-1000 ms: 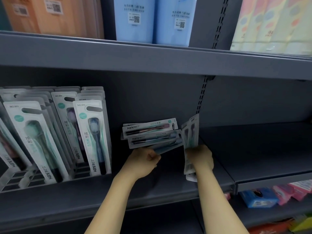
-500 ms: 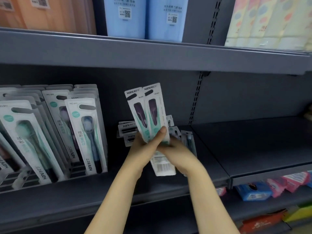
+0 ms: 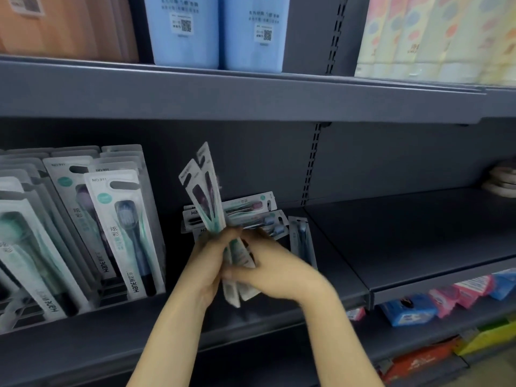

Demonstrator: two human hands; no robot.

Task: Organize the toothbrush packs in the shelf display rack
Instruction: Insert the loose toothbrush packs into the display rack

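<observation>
Two white-and-teal toothbrush packs (image 3: 205, 191) stand upright, edge-on to me, held together in both hands. My left hand (image 3: 208, 263) grips them from the left and my right hand (image 3: 275, 270) wraps them from the right, low on the packs. Behind the hands a loose pile of toothbrush packs (image 3: 251, 212) lies flat on the grey shelf (image 3: 321, 280), with one more pack (image 3: 300, 241) standing at its right. At the left, the display rack (image 3: 92, 300) holds several rows of upright toothbrush packs (image 3: 122, 227).
The shelf section at the right (image 3: 418, 230) is bare apart from a pale object (image 3: 502, 182) at its far right edge. Blue boxes (image 3: 217, 29) and other goods sit on the shelf above. Small blue and pink packets (image 3: 446, 300) lie on the shelf below.
The right hand brought its pack over from the right to the left hand's pack. Both hands now hold the two packs together, turned from face-on to edge-on.
</observation>
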